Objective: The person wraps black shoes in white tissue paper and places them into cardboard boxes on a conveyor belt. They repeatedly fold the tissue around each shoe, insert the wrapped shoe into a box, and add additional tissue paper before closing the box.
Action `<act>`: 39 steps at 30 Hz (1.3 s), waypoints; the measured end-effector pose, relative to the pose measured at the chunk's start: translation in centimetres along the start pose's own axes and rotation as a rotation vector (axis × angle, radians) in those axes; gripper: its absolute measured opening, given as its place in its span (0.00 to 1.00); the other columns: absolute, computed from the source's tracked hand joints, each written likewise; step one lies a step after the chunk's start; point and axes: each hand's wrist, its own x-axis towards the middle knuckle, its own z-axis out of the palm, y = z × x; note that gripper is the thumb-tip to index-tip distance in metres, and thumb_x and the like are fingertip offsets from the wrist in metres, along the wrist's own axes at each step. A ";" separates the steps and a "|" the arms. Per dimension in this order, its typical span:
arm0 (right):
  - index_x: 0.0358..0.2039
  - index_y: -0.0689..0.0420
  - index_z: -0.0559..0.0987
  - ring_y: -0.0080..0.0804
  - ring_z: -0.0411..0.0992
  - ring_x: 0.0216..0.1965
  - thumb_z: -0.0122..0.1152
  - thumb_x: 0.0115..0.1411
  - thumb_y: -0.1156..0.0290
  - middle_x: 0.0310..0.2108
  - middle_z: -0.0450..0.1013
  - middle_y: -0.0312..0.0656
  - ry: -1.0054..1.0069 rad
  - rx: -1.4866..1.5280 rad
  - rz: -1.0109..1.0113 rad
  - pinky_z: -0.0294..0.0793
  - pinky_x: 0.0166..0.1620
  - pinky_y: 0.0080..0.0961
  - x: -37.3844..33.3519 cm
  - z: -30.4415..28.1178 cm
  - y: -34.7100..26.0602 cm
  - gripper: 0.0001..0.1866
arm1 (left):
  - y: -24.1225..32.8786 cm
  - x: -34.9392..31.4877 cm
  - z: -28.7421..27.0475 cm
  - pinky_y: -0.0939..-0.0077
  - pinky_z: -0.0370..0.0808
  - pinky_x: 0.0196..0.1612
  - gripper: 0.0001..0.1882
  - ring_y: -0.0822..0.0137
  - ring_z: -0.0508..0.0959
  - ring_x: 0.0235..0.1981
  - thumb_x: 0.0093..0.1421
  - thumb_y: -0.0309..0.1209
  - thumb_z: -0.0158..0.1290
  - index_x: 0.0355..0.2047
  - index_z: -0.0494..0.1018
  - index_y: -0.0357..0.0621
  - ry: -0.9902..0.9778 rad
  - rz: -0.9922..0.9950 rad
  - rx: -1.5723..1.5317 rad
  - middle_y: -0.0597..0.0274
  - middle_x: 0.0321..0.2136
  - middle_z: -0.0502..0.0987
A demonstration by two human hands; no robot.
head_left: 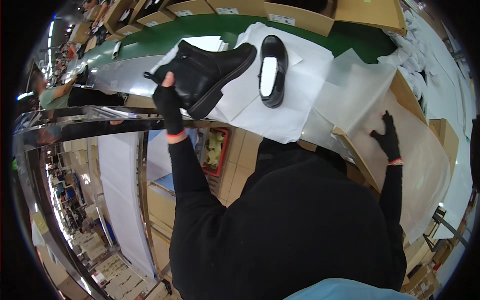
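My left hand (169, 102), in a black fingerless glove, grips a black leather ankle boot (202, 75) at its heel side, the thumb showing near the pull loop. The boot is raised over the bench, its toe pointing right. A second black shoe (281, 52) with a white piece in its opening rests on white paper sheets (295, 117), toe away from me. My right hand (387, 140), gloved likewise, has its fingers spread against translucent tissue paper (410, 165). That tissue lines an open cardboard box (357, 157) and drapes over its sides.
Cardboard boxes (300, 17) with white labels line the far side of the green surface (200, 26). Crumpled white paper (412, 50) is heaped at the far right. A metal rail (65, 122) runs on the left, and a red crate (220, 150) stands below. Another person (60, 92) is at far left.
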 end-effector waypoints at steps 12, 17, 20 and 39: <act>0.53 0.68 0.71 0.36 0.69 0.51 0.71 0.46 0.60 0.47 0.73 0.51 -0.666 0.889 -0.105 0.64 0.56 0.26 0.0 -10.5 -26.2 0.36 | 9.3 -14.1 15.6 0.75 0.69 0.47 0.21 0.68 0.75 0.39 0.60 0.39 0.50 0.44 0.73 0.31 -0.931 -0.241 -0.128 0.58 0.37 0.77; 0.49 0.69 0.73 0.32 0.72 0.45 0.69 0.48 0.65 0.45 0.74 0.48 -0.362 1.039 0.228 0.68 0.52 0.25 -3.6 -11.7 -19.0 0.31 | 5.7 -16.2 22.7 0.83 0.67 0.33 0.22 0.78 0.71 0.28 0.66 0.42 0.44 0.47 0.72 0.33 -1.297 -0.340 -0.005 0.64 0.31 0.77; 0.51 0.68 0.71 0.30 0.73 0.45 0.62 0.55 0.62 0.45 0.74 0.46 -0.121 1.279 0.268 0.72 0.49 0.25 -5.7 -11.8 -12.9 0.28 | 1.1 -18.2 25.0 0.77 0.71 0.35 0.21 0.69 0.77 0.27 0.65 0.42 0.46 0.50 0.72 0.41 -1.223 -0.014 0.112 0.56 0.37 0.78; 0.52 0.56 0.73 0.33 0.69 0.51 0.55 0.63 0.55 0.50 0.71 0.41 0.403 2.017 0.495 0.68 0.56 0.31 1.1 1.2 0.7 0.22 | -5.2 -25.5 23.4 0.70 0.74 0.38 0.29 0.61 0.79 0.34 0.59 0.43 0.55 0.59 0.63 0.50 -1.352 0.309 0.394 0.56 0.47 0.76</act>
